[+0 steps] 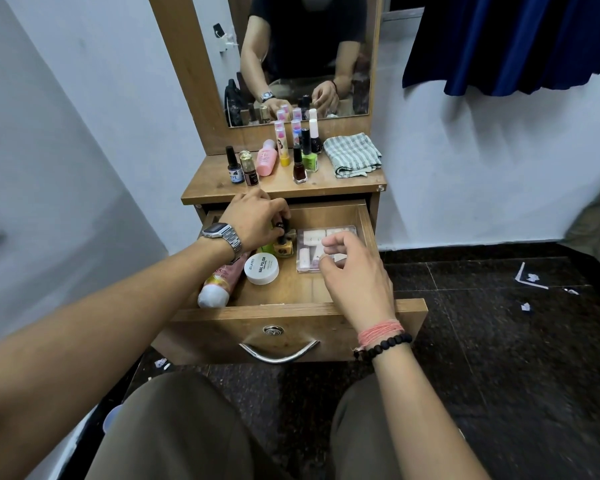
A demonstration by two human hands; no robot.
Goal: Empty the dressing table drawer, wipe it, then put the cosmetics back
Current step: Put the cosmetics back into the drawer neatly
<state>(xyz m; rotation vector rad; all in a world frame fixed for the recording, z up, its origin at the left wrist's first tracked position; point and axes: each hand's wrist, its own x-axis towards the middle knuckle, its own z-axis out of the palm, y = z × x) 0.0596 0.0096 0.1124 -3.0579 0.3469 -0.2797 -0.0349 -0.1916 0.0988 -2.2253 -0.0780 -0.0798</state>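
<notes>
The wooden drawer (291, 317) of the dressing table is pulled out. Inside lie a pink tube (219, 280), a white round nail polish remover tub (261, 269), a clear box of false nails (312, 249) and some small bottles. My left hand (253, 220) is inside the drawer at the back left, fingers closed on the black cap of a yellow nail polish bottle (284, 247). My right hand (354, 275) hovers over the clear box with fingers curled and holds nothing. Several bottles (284, 150) stand on the table top (219, 188) beside a folded checked cloth (352, 154).
A mirror (305, 53) rises behind the table top. White walls stand on both sides, and a blue curtain (510, 39) hangs at the upper right. Scraps of paper (530, 277) lie on the dark tiled floor. My knees are below the drawer front.
</notes>
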